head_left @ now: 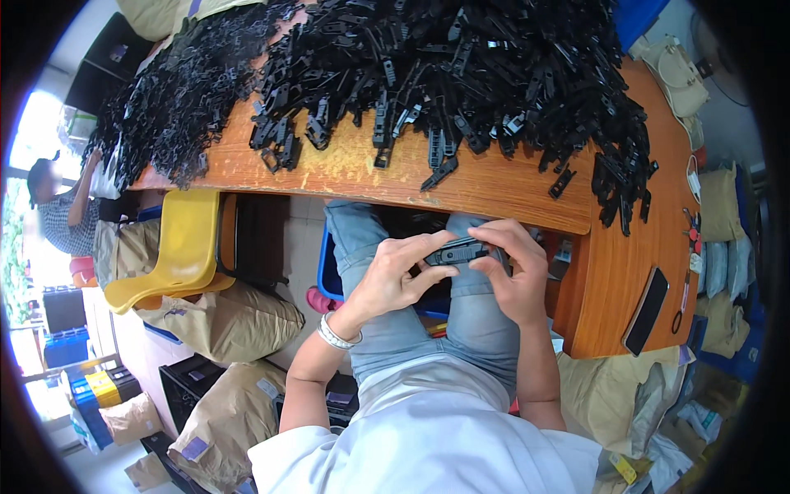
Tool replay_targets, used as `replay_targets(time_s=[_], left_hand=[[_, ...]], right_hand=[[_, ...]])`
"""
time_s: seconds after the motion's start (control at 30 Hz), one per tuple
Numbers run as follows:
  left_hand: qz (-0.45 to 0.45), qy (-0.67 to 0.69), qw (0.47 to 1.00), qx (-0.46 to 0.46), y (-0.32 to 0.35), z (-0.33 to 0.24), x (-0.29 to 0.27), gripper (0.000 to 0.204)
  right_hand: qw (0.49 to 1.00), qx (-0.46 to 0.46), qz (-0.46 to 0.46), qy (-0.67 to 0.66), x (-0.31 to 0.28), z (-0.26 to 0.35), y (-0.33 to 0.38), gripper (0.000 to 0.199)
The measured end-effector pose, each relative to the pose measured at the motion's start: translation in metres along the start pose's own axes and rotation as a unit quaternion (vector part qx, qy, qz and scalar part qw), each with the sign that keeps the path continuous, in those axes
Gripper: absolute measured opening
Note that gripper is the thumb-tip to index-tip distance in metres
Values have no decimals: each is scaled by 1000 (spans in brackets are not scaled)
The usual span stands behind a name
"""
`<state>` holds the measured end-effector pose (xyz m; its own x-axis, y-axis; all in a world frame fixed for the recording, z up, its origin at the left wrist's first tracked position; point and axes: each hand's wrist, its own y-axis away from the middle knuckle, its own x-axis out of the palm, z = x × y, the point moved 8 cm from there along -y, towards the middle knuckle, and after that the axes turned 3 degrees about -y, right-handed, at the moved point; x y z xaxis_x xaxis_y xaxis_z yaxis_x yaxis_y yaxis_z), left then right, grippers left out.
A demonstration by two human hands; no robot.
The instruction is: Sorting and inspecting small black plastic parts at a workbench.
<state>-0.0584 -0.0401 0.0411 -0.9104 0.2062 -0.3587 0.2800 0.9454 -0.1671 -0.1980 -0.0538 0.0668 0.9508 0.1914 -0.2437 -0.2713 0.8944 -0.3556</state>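
Head view: a black plastic part point(458, 252) is held between both hands over the lap, below the edge of the wooden tabletop point(494, 185). The left hand point(395, 276) is closed on the part's left end, its fingers point(424, 244) laid along the top and the thumb pressed from beneath. The right hand point(518, 276) is closed on the right end, its fingers point(502, 235) curled over the top edge. A silver bracelet point(336, 333) is worn on the left wrist. Well above the fingers, a large heap of black parts point(461, 74) is spread across the tabletop, with a few strays nearer the edge. To the right of the fingers, a dark phone point(646, 310) is seen lying on the tabletop. To the left of the fingers, a yellow chair point(177, 247) is seen beside brown sacks point(234, 317) on the floor. Another person point(66, 214) is visible at the far left.
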Motion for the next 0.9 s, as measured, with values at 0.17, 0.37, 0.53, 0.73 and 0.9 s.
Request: replay_targets(time_s=[0.17, 0.37, 0.53, 0.73, 0.9], left_hand=[[32, 43, 998, -22, -10, 25, -27, 36], [-417, -377, 824, -72, -10, 71, -178, 15], [-330, -374, 839, -217, -13, 118, -210, 23], [-358, -116, 903, -206, -15, 127, -203, 22], [-429, -15, 898, -101, -14, 113, -192, 15]], right_hand=[[996, 56, 60, -21, 12, -19, 10, 24], [986, 145, 54, -60, 22, -32, 24, 23], [983, 154, 92, -49, 23, -44, 31, 22], [985, 145, 86, -37, 18, -42, 35, 19], [985, 158, 58, -27, 3, -41, 39, 17]])
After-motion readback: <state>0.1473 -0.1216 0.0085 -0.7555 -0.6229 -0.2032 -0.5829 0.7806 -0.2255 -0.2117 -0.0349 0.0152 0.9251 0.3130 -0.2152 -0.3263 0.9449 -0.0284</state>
